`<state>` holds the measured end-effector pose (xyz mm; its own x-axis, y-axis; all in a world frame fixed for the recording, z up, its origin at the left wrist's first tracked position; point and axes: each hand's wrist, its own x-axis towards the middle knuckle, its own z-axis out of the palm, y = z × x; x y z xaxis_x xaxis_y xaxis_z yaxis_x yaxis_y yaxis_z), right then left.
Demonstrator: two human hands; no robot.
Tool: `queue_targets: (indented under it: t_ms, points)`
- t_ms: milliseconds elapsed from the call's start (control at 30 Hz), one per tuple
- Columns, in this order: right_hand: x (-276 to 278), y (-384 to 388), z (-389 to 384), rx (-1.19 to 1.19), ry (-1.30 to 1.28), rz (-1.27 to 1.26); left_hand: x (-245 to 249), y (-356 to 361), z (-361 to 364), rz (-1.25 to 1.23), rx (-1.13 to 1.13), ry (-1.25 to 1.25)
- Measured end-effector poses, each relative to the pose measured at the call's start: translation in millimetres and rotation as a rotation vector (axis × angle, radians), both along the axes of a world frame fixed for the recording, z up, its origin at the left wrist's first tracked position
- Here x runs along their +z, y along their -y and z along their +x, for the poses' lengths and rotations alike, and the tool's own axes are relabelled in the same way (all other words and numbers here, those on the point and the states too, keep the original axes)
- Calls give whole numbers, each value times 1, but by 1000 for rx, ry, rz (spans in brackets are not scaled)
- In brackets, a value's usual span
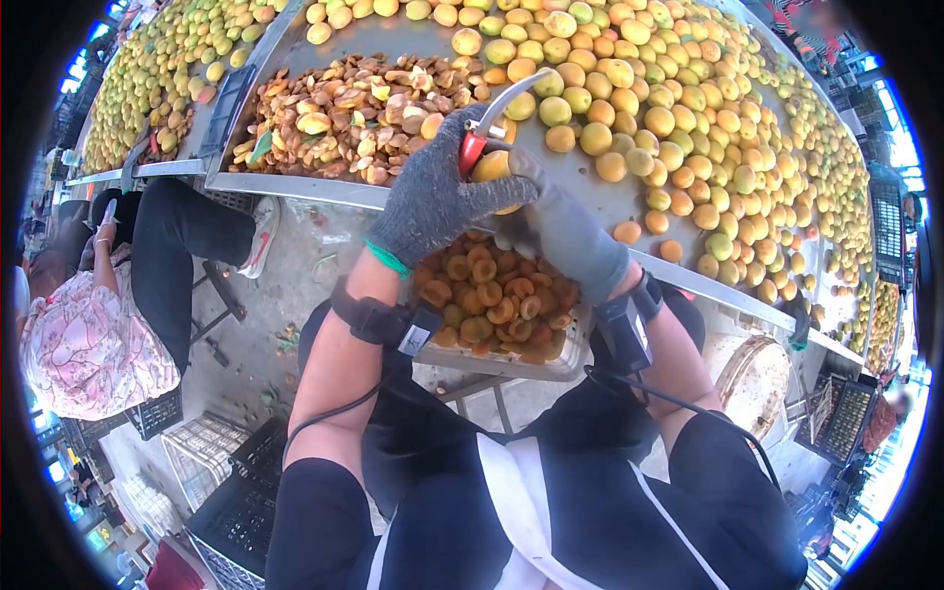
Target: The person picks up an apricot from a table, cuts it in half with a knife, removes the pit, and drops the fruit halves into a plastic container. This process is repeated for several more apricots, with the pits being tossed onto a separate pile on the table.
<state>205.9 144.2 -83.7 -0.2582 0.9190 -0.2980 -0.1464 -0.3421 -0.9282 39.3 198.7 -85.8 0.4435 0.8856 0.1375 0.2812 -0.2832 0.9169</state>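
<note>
My left hand [428, 182], in a dark grey knit glove with a green cuff, is closed round a curved knife [473, 152] with a red handle. Its blade points up and right. Between my hands sits a yellow-orange apricot [491, 167], with my left thumb lying along its lower side. My right hand [570, 226], in a grey glove and slightly blurred, closes on that apricot from the right; some of its fingers are hidden. Below both hands, a pale tray [551, 372] holds halved apricots [501, 300] with hollow centres showing.
A metal table [295, 189] carries a heap of brown pits and scraps [344, 113] on the left and many whole apricots [678, 118] on the right. Another person [98, 339] sits at left. Black crates [241, 501] and a white bucket [752, 383] stand nearby.
</note>
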Motion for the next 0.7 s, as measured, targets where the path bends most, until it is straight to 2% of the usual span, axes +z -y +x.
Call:
queue_targets:
  t_ms: [67,100,167,200,267,300,367,400,467,500,567,600,667,700]
  points:
    - [-2,-2,-4,-94,-137,-246,-3,0,3,21,2,94]
    - [0,-4,-2,-95,-139,-246,-2,-1,5,16,-11,82]
    - [10,-5,3,2,-94,-91,-2,-1,7,9,-28,69]
    - [13,-5,3,-2,-95,-91,-3,-1,8,-122,-27,181]
    - [16,-5,-1,-72,-38,-146,0,-1,11,-305,-33,331]
    - [14,-5,-5,-71,-37,-147,1,0,14,-305,-32,333]
    - [2,-5,-13,-279,-148,-72,2,3,18,-312,-10,413]
    - [-7,-5,-15,-278,-150,-72,5,6,19,-312,-9,411]
    - [-22,-5,-18,-392,667,845,13,13,23,-412,75,540]
    - [-25,-7,-18,-394,666,844,13,15,26,-412,74,538]
    - [-25,-13,-21,-501,881,1111,15,18,29,-489,134,663]
    - [-22,-12,-25,-502,878,1112,15,18,28,-487,136,662]
    - [-14,-9,-31,-488,270,639,16,18,27,-569,123,681]
    - [-14,-10,-33,-481,272,640,16,18,27,-568,128,687]
